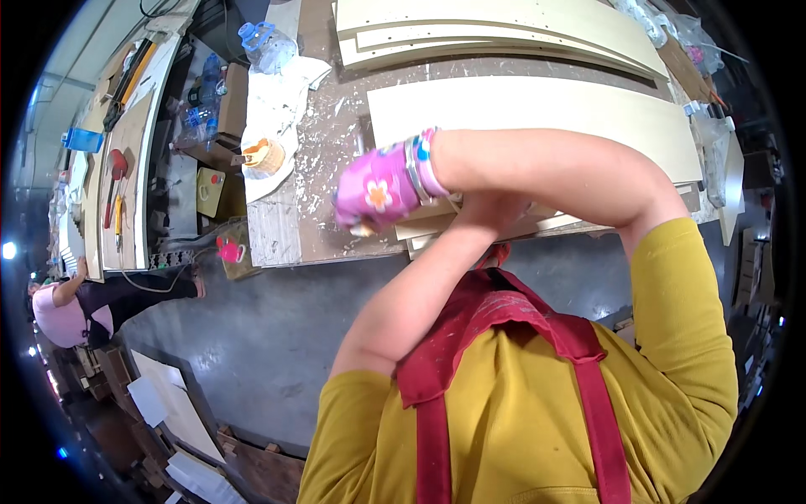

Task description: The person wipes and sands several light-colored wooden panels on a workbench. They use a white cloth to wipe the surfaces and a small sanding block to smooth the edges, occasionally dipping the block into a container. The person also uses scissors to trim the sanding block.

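Note:
My right forearm reaches leftward across a long pale curved board (537, 105) lying on the workbench. My right hand (378, 191) is covered by a purple, flower-printed cloth, near the board's left end; its fingers are hidden, and whether it holds anything is unclear. A small tan tip shows at the cloth's lower edge. Crossing beneath that forearm, my left hand (500, 210) is mostly hidden, fingers included. It is close to several narrow pale boards (418, 228) along the bench's near edge.
More pale boards (495, 29) are stacked at the back of the scuffed workbench (323, 239). At left are a white cloth (281, 97), a clear bottle (269, 50) and a tan cup-like container (264, 157). A person (71, 311) stands at another bench, far left.

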The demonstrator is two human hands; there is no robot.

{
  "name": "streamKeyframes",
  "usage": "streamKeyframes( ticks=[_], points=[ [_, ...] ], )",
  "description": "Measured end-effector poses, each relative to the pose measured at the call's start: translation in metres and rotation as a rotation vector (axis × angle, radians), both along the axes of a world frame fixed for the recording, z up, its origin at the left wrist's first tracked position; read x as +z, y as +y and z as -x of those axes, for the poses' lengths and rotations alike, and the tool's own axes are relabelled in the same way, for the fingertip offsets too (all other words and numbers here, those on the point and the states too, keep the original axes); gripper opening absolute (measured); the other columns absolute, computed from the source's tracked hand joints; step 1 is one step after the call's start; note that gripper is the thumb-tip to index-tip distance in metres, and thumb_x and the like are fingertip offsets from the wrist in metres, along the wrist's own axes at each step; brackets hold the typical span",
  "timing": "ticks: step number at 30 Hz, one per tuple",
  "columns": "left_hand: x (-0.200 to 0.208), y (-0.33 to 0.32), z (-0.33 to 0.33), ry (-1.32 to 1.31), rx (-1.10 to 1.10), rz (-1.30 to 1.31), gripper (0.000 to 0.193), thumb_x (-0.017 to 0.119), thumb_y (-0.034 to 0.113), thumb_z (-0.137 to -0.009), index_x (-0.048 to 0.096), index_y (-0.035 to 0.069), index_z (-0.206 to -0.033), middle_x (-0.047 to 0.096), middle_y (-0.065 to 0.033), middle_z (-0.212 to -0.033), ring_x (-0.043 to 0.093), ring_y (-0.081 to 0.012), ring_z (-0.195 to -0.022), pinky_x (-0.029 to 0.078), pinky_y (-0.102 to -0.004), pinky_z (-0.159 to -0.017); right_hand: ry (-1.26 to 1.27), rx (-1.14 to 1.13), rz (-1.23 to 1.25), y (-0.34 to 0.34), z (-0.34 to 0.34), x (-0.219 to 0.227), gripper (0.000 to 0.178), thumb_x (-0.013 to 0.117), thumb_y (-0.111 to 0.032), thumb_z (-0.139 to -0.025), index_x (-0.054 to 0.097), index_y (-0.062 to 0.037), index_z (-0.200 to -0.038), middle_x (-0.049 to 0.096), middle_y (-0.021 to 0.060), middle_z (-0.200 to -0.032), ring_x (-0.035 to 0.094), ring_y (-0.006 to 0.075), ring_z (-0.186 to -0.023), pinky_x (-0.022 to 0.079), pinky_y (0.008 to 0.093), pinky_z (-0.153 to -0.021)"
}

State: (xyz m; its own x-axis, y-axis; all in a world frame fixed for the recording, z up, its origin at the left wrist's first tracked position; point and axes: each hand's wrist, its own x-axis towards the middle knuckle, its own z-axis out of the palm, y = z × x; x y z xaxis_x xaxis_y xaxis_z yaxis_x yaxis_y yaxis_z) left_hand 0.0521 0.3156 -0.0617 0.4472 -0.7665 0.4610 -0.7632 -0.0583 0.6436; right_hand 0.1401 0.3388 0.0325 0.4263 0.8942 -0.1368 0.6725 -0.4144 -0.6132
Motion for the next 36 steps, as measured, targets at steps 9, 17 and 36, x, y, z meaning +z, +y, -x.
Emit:
streamKeyframes(
  ticks=[9,17,36],
  points=[
    [0.037,0.004,-0.004,-0.101,0.121,-0.155,0.046,0.074,0.025,-0.064,0.058,0.013,-0.106,0.055,-0.0086,-0.110,0.052,-0.0302,-0.101,0.045,-0.0449,-0.077,-0.276,-0.199,-0.027,-0.056,-0.058,-0.015,0.011,0.061,-0.006,-0.072,0.053,-0.0079,-0.079,0.058,0.0118,-0.069,0.060,0.0322,-0.065,0.048,0.0416,-0.059],
    [0.037,0.004,-0.007,-0.137,0.152,-0.078,0.047,0.074,0.018,-0.057,0.058,0.011,-0.101,0.054,-0.0071,-0.099,0.054,-0.0284,-0.089,0.043,-0.0408,-0.069,-0.518,-0.628,0.050,-0.085,-0.091,-0.016,0.012,0.061,-0.007,-0.076,0.053,-0.0057,-0.085,0.058,0.0121,-0.080,0.062,0.0338,-0.073,0.049,0.0413,-0.063],
    [0.031,0.006,-0.010,0.068,0.049,-0.234,0.035,0.075,0.020,-0.063,0.063,0.012,-0.095,0.057,-0.0077,-0.102,0.053,-0.0301,-0.100,0.044,-0.0436,-0.079,-0.243,-1.082,0.054,-0.075,-0.064,-0.015,0.023,0.058,-0.014,-0.080,0.057,-0.0011,-0.099,0.065,0.0214,-0.087,0.065,0.0362,-0.083,0.051,0.0430,-0.071]
  ],
)
